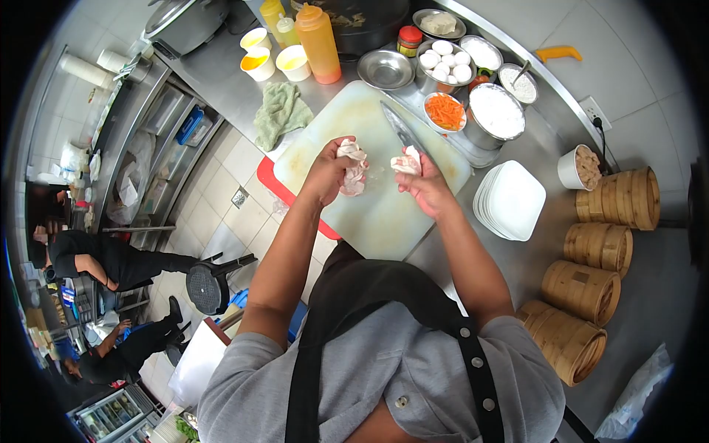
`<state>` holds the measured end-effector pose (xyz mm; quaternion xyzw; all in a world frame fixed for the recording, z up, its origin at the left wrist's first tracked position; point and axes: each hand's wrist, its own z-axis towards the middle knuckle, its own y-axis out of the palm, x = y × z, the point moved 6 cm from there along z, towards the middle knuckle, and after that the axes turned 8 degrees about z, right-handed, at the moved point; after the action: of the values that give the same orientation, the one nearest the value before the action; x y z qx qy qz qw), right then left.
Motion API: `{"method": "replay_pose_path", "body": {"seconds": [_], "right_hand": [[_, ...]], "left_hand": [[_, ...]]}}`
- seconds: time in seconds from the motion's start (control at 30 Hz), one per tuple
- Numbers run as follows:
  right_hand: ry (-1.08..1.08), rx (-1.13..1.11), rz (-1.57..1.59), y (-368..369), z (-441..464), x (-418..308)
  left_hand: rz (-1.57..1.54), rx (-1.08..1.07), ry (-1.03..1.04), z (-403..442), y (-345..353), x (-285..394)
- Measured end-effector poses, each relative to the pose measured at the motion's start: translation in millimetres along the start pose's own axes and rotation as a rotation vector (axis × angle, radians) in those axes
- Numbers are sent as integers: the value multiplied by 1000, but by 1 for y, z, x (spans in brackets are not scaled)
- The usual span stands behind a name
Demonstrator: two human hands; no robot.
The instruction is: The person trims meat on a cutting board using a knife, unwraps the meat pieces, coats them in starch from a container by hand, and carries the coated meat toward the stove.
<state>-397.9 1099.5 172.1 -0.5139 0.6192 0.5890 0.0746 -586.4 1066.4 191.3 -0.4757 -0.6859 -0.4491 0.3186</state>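
Observation:
My left hand [331, 176] is closed on a floppy piece of pale pink raw meat [354, 176], which looks like chicken. In my right hand [430, 193], pinched between the fingers, is a smaller piece of the same raw meat [405, 162]. Both hands are apart, above a worn white cutting board [384, 221]. A knife [399, 124] lies on the board just beyond my right hand, its handle partly hidden. Wet smears show on the board between the hands.
A green cloth [282, 112] lies left of the board, near several squeeze bottles [317, 44]. Behind are bowls of eggs [447, 63] and shredded carrot [444, 112]. White plates [508, 201] and bamboo steamers [583, 292] stand right. Two people work at far left near a black stool [208, 286].

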Motion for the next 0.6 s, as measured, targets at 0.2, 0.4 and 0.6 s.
{"method": "replay_pose_path", "body": {"seconds": [0.2, 0.4, 0.6], "right_hand": [[-24, 34, -211, 7, -19, -6], [-76, 130, -348, -2, -40, -85], [-462, 534, -1278, -53, -4, -224]], "left_hand": [[126, -3, 138, -13, 11, 0], [114, 109, 97, -33, -1, 4], [153, 218, 53, -48, -19, 8]]}}
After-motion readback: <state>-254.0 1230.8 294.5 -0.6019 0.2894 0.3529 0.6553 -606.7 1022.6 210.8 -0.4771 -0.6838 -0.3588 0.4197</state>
